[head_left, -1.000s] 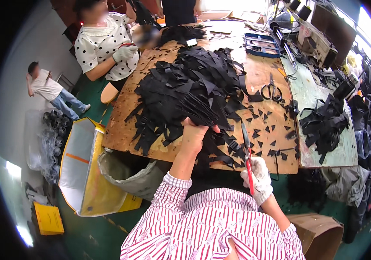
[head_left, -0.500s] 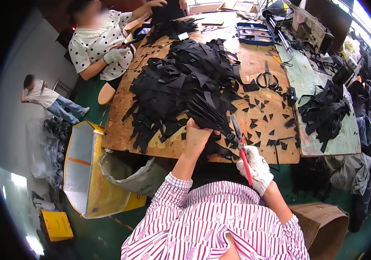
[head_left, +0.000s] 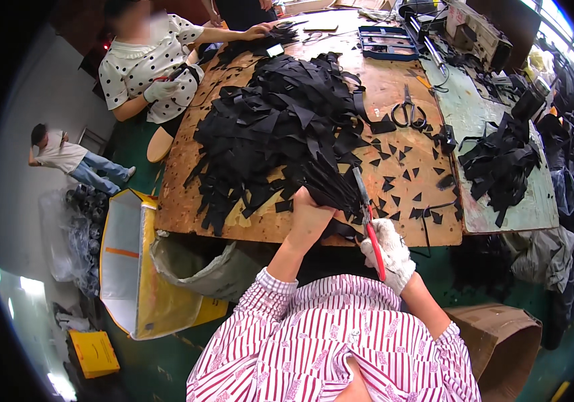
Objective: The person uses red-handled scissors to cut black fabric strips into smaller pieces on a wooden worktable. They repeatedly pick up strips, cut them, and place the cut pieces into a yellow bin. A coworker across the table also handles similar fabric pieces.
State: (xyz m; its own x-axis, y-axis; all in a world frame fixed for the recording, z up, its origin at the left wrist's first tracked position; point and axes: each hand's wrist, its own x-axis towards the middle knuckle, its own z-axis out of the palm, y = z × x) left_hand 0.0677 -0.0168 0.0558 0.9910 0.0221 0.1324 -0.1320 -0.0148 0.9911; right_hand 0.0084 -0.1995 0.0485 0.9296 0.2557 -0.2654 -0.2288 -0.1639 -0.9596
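Note:
My bare left hand (head_left: 310,216) is closed on a fanned bundle of black fabric strips (head_left: 327,182) at the near side of a large pile of similar strips (head_left: 267,127). My right hand (head_left: 391,254), in a white glove, is closed round red-handled scissors (head_left: 375,244), whose long metal blades point away from me just right of the bundle, close against it. Small black triangular offcuts (head_left: 401,154) are scattered to the right on the wooden table (head_left: 178,191). Black-handled scissors (head_left: 408,114) lie farther back there.
A co-worker (head_left: 139,80) in a dotted top works at the left; another person (head_left: 62,151) stands behind. A yellow container (head_left: 126,261) and grey sack (head_left: 213,268) stand below left, a carton (head_left: 495,342) below right. A pale board (head_left: 501,221) holds more strips; a blue tray (head_left: 387,41) lies behind.
The bundle in my left hand and the scissors have drawn close together, both a little further right in relation to my body. The co-worker's arm has reached across to the black pieces at the back.

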